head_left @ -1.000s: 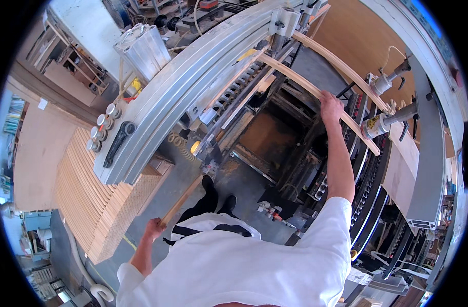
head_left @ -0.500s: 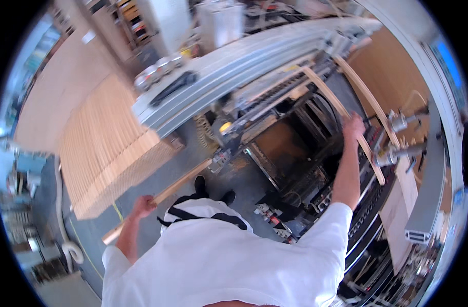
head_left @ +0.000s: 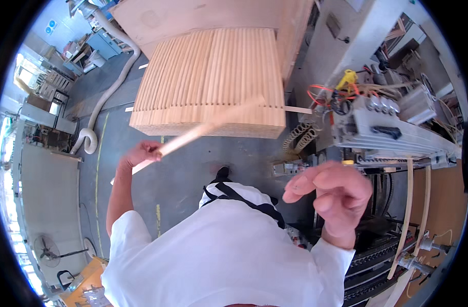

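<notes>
My left hand (head_left: 146, 155) is closed round a long, pale wooden strip (head_left: 193, 134). The strip slants up to the right, and its blurred far end overlaps the front of a big stack of wooden strips (head_left: 208, 77) in view. A row of small dark marks runs along the front of that stack. Close to the camera on the right, my right hand (head_left: 336, 197) is raised with bent fingers apart and holds nothing. Beyond it, two wooden strips (head_left: 404, 220) lie lengthwise on a machine with metal clamps (head_left: 413, 263).
A tall wooden panel (head_left: 208, 15) stands behind the stack. Coiled air hoses (head_left: 301, 135) hang between stack and machine (head_left: 398, 140). A ribbed duct hose (head_left: 108, 97) runs along the floor at left, near a standing fan (head_left: 47, 250).
My view has turned left from the machine toward the stack. My right hand has let go of the strip on the machine. The strip in my left hand now points toward the stack.
</notes>
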### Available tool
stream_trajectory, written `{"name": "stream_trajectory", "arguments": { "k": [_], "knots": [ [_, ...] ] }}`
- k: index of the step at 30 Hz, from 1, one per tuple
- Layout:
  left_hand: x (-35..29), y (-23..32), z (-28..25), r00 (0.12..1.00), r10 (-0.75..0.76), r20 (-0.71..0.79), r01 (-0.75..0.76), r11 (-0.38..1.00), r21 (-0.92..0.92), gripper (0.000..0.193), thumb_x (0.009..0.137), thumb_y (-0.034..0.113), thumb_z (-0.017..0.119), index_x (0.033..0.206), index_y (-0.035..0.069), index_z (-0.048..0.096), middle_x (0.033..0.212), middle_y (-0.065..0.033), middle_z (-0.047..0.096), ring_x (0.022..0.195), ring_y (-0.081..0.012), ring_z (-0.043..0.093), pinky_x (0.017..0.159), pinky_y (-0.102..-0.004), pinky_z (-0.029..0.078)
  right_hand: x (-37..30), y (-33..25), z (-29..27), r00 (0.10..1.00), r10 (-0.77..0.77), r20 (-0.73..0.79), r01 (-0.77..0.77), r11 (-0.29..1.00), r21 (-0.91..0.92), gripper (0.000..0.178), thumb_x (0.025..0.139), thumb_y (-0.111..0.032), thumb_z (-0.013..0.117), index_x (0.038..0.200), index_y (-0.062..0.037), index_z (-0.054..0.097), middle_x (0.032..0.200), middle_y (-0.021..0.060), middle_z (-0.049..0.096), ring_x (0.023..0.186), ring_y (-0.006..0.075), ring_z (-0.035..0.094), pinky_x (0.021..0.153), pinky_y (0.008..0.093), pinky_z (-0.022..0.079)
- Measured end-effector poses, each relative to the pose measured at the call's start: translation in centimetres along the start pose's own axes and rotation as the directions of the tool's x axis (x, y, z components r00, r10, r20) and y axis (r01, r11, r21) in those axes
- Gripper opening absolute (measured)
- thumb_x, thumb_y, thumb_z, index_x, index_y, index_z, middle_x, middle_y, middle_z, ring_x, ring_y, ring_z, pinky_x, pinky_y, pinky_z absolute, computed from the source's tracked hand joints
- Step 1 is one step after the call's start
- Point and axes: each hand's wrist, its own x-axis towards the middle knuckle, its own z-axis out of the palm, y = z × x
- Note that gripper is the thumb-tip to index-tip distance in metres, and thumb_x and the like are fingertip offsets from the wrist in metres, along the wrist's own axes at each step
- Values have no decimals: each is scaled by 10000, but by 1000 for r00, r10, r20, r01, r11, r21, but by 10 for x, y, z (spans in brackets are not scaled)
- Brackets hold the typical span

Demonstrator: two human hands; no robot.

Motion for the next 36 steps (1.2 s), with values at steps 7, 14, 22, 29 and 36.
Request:
{"name": "stream_trajectory", "arguments": {
  "k": [7,14,22,29,36],
  "knots": [
    [85,-42,-130,915,81,-395,-92,996,-11,295,837,132,681,1092,-17,680,850,-33,650,810,-124,601,753,-284,493,102,64,101,965,-2,261,-80,950,303,246,905,-99,647,1083,69,620,991,205,677,819,277,686,743,388,563],
    [228,-68,-194,731,7,-682,26,999,38,277,815,170,682,1012,-23,698,815,-109,699,744,-158,646,657,-330,509,157,89,150,946,1,324,-78,971,226,254,904,-113,647,1087,63,626,994,190,681,827,256,680,755,373,556],
    [322,-74,-198,581,63,-811,-43,998,46,426,779,245,660,1084,-53,664,896,-205,702,842,-292,676,761,-389,511,165,90,156,955,3,296,-25,997,68,263,904,-129,648,1090,57,633,997,172,686,837,232,674,768,356,547],
    [347,-63,-203,636,56,-769,98,983,153,390,793,243,629,1067,-30,673,930,-218,700,863,-336,679,756,-408,518,167,92,166,961,-12,275,3,999,35,271,904,-143,648,1093,51,639,999,157,690,845,211,668,780,341,540],
    [399,-53,-183,595,117,-796,65,979,193,423,833,295,612,1131,-1,667,1025,-249,684,954,-360,674,827,-422,529,159,79,179,976,-8,219,14,1000,-27,279,904,-157,649,1097,45,645,1002,141,695,854,189,662,792,327,532]
  ]
}}
